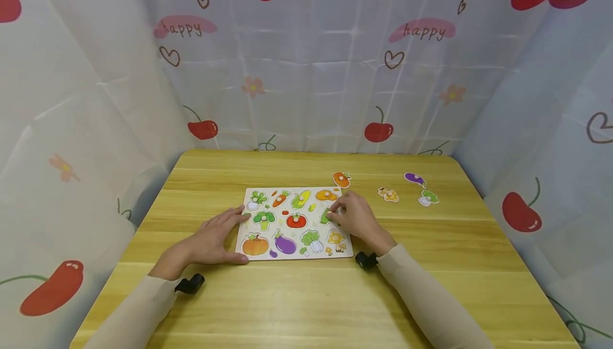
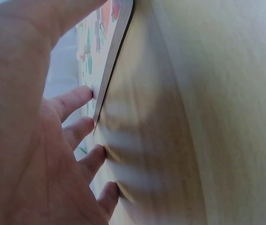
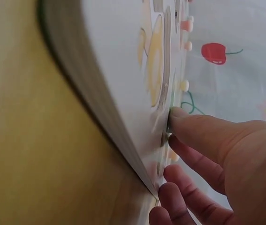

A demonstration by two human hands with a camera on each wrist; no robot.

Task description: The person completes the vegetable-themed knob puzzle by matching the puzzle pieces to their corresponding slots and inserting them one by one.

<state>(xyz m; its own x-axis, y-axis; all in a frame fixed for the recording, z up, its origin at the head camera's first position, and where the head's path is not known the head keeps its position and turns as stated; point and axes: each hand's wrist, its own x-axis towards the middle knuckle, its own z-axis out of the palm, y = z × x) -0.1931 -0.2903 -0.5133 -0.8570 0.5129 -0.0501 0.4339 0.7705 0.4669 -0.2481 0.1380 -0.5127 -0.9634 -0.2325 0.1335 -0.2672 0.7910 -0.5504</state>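
Note:
A white wooden knob puzzle board (image 1: 289, 254) printed with vegetables lies flat on the table. My left hand (image 1: 213, 237) rests at its left side, fingers spread and fairly straight; in the left wrist view the fingertips (image 2: 87, 93) touch by the board's edge. At the board's right side my right hand (image 1: 356, 216) pinches a green vegetable piece (image 1: 325, 216), mostly hidden by the fingers, at its slot. Knobbed pieces sit in the upper rows, among them a tomato (image 1: 297, 221), broccoli (image 1: 264, 220) and corn (image 1: 301, 199). The bottom-row pictures, such as the eggplant slot (image 1: 285, 243), show no knobs.
Loose pieces lie beyond and right of the board: a pumpkin (image 1: 341, 180), mushrooms (image 1: 389, 194), an eggplant (image 1: 415, 179) and a cabbage (image 1: 428, 198). The wooden table (image 1: 297, 301) is bordered by white printed curtains (image 1: 306, 83) at the back and sides.

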